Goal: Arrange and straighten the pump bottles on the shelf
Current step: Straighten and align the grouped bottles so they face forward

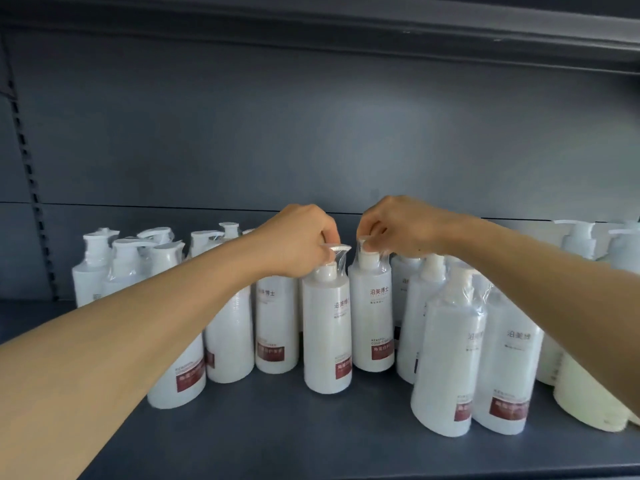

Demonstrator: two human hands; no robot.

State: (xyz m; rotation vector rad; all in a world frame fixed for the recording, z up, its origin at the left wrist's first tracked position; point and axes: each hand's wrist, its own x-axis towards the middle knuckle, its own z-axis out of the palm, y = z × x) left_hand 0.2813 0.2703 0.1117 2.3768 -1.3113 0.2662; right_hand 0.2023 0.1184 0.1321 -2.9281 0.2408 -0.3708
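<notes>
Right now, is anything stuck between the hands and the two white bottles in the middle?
Nothing visible. The left hand already pinches one white plastic-wrapped pump bottle by its top; the right hand pinches its neighbour.

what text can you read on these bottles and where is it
"沿美博士": upper front of the bottle gripped by the right hand.
"KERATIN CONDITIONER", partly legible: above the red label on the bottle gripped by the left hand.
"沿美", last characters unclear: front right bottle.
Red label text and small print under the brand: too blurred to read.
</notes>
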